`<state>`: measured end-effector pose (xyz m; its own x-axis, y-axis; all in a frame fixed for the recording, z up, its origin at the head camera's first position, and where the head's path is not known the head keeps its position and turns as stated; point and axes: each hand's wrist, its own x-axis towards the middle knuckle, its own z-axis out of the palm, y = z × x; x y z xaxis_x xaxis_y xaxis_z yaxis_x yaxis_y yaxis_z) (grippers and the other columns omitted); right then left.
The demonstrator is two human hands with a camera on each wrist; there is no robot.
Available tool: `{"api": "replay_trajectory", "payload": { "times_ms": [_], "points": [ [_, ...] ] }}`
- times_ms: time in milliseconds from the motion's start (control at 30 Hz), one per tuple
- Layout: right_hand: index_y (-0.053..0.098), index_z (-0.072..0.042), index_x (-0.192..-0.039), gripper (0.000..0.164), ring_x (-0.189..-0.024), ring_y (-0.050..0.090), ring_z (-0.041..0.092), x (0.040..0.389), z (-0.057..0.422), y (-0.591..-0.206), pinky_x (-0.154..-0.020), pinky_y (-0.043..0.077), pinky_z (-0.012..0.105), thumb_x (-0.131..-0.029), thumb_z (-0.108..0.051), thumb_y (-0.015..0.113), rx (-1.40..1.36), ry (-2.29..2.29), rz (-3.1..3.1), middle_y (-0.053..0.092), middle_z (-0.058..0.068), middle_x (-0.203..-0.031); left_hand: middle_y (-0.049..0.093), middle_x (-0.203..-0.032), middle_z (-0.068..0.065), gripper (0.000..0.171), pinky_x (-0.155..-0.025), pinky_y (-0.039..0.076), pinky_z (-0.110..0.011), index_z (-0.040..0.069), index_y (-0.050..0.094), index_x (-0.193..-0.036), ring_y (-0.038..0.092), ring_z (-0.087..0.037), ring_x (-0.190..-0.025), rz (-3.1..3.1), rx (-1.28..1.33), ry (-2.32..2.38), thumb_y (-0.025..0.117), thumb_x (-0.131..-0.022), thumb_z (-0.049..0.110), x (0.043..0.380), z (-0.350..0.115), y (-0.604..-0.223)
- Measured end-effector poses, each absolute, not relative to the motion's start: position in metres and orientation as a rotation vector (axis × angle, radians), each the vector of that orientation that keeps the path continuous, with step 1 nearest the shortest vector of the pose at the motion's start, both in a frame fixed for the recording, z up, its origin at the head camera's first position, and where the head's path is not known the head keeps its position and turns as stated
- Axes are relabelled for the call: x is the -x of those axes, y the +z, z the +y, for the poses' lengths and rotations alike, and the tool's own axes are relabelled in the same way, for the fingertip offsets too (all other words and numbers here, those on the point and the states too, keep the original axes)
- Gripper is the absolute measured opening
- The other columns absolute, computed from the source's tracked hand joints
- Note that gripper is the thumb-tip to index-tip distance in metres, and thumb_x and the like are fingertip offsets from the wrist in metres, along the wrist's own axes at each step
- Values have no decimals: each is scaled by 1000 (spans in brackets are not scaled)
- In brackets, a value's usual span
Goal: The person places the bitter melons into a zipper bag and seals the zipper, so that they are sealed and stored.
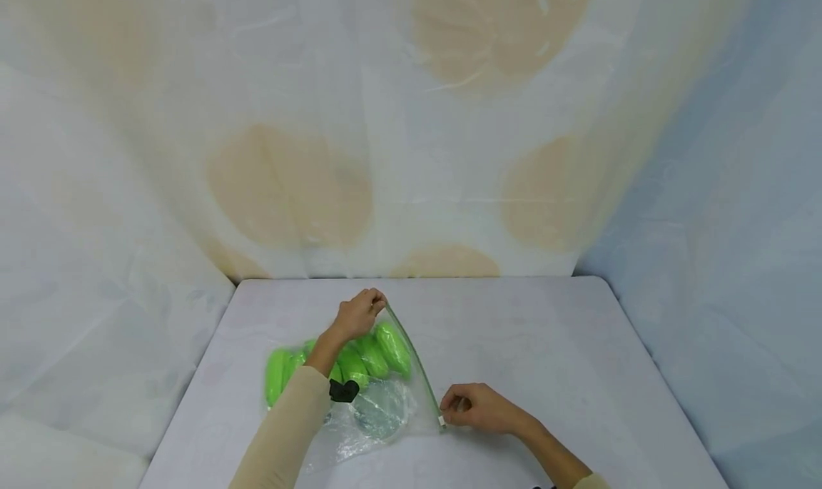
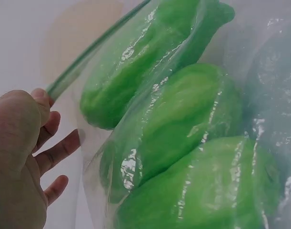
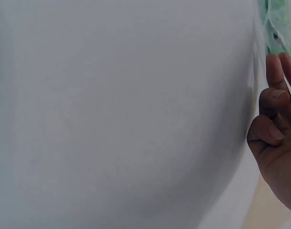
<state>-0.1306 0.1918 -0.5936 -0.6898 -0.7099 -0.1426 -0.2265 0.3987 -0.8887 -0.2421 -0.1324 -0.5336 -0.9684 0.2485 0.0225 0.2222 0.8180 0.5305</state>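
Note:
A clear zip bag (image 1: 417, 410) lies on the table, with a green closure strip (image 1: 411, 350) along its right edge. Inside it are several bright green, rounded oblong pieces (image 2: 178, 114) that look like gourds or fruit. My left hand (image 1: 359, 313) pinches the far end of the strip between thumb and forefinger, its other fingers spread in the left wrist view. At the near end, my right hand (image 1: 481, 407) has thumb and fingertips curled at the small white slider (image 1: 442, 421). My left forearm hides part of the bag.
A round grey-blue patch (image 1: 380, 409) shows through the near part of the bag. The white table (image 1: 546, 332) extends to the right of the bag. Pale sheeting with tan spots (image 1: 289, 189) hangs behind the table and along both sides.

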Motion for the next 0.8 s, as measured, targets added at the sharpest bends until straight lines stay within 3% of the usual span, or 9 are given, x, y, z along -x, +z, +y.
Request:
{"api": "replay_trajectory", "payload": {
  "times_ms": [233, 367, 500, 800],
  "points": [
    [68, -12, -119, 29, -84, 61, 16, 153, 204, -578, -67, 51, 29, -97, -29, 66, 773, -1220, 2364, 67, -4, -101, 64, -119, 0, 41, -94, 41, -57, 19, 57, -140, 64, -19, -103, 3068, -351, 750, 47, -106, 39, 239, -132, -529],
    [64, -10, -129, 38, -107, 61, 27, 172, 214, -561, -85, 52, 44, -98, -31, 66, 686, -1221, 2603, 67, 4, -121, 60, -133, -2, 48, -97, 40, -57, 22, 56, -142, 62, -24, -112, 3239, -270, 608, 46, -104, 49, 236, -138, -520],
    [59, -11, -139, 52, -128, 53, 39, 197, 232, -546, -101, 39, 63, -97, -42, 64, 560, -1133, 2904, 60, 12, -139, 44, -152, -8, 57, -103, 35, -59, 21, 50, -148, 52, -34, -128, 3364, -201, 496, 44, -102, 54, 232, -152, -509],
    [42, -13, -153, 74, -144, 29, 48, 243, 282, -528, -104, 20, 77, -95, -55, 59, 346, -829, 3332, 40, 23, -155, 13, -168, -9, 74, -113, 13, -68, 24, 26, -161, 18, -38, -151, 3427, -117, 356, 38, -99, 63, 209, -199, -497]
  ]
}}
